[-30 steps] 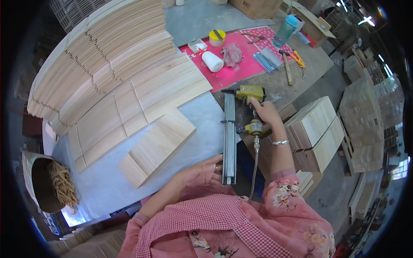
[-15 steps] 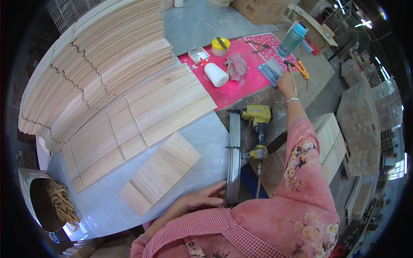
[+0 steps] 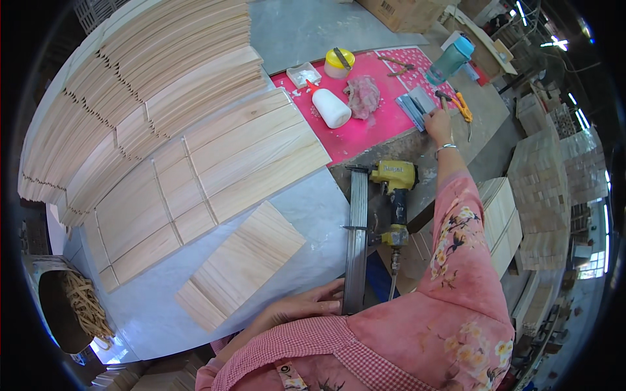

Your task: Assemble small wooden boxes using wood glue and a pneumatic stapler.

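By the bench's right edge (image 3: 489, 111), our right hand (image 3: 438, 125) touches thin grey metal strips (image 3: 409, 109), grip indeterminable; left hand (image 3: 312, 304) half-spread.

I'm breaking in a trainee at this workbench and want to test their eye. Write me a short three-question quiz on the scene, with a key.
1. Which is the right hand nearest to?
a) the cardboard box
b) the grey strips
c) the pink rag

2. True or false: in the picture, the white bottle with the red tip is left of the blue bottle.

3. Fill in the colour: the left hand is at the near end of the long metal magazine on the ____-and-black air tool.

Key: 1. b; 2. true; 3. yellow.
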Tool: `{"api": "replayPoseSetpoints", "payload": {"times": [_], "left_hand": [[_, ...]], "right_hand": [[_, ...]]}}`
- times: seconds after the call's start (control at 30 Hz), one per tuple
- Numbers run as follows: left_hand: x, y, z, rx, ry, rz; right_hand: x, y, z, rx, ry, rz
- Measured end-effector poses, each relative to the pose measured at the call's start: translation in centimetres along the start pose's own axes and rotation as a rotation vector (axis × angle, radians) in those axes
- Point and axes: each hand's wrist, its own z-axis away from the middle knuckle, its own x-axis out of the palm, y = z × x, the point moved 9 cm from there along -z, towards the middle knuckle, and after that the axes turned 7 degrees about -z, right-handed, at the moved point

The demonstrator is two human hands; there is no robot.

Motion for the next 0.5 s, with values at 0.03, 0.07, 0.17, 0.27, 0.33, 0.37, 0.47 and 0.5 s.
{"api": "replayPoseSetpoints", "payload": {"times": [0.03, 0.07, 0.17, 0.27, 0.33, 0.37, 0.47, 0.5], "left_hand": [[0.1, -0.2, 0.1, -0.012, 0.002, 0.037], [0.1, -0.4, 0.2, -0.024, 0.009, 0.075], [0.3, -1.3, 0.5, -0.049, 0.035, 0.153], [0.4, -1.4, 0.0, -0.006, 0.021, 0.159], [0.8, -1.0, -0.2, -0.012, 0.041, 0.129], [0.9, -0.6, -0.3, -0.028, 0.061, 0.088], [-0.5, -2.5, -0.9, 0.095, -0.010, 0.031], [-0.3, -2.6, -0.8, 0.105, -0.005, 0.038]], "right_hand": [[-0.4, 0.2, 0.0, -0.006, 0.023, -0.003], [-0.4, 0.5, -0.1, -0.014, 0.042, -0.011], [-1.1, 1.0, -0.4, -0.022, 0.118, -0.044], [-3.4, -1.3, 0.7, -0.088, 0.279, -0.081], [-5.5, -3.9, 3.8, -0.113, 0.361, -0.262], [-6.6, -6.0, 6.2, -0.061, 0.315, -0.424], [-5.5, -12.6, 14.9, -0.112, 0.085, -0.666], [-4.9, -13.9, 18.0, -0.138, 0.014, -0.672]]}}
